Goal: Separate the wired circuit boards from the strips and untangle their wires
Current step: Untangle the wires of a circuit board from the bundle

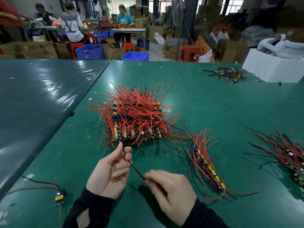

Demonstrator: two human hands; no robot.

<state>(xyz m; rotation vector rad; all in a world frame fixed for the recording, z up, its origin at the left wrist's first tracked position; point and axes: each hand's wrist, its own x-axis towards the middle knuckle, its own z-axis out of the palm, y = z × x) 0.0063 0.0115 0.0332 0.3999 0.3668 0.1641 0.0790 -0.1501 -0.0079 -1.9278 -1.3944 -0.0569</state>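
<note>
- Head view: a stack (136, 122) of wired boards is sitting near the middle of the green table (213, 104), its red and black wires splaying out in all directions, most of them towards the far edge and the left.
- The left hand (109, 173) is lying palm up just in front of the stack, its thumb and forefinger pinching a thin dark wire (134, 167); the other fingers are loosely curled.
- The right hand (171, 193) is lying knuckles up beside it, its fingertips pinching the same wire at the lower end.
- The wire is stretching taut between the two hands, its long axis running diagonally from the stack's near edge down towards the near right.
- A strip (209, 167) of boards is lying right of the hands, its long axis running from the far left to the near right, its red wires fanning out on both sides.
- Another bundle (289, 155) is lying at the table's right edge, partly cut off, wires pointing left.
- A single board (60, 194) is lying near the near left corner, its wires trailing left.
- A small pile (227, 74) of bits is lying by the far right corner, beside a white box (269, 66).
</note>
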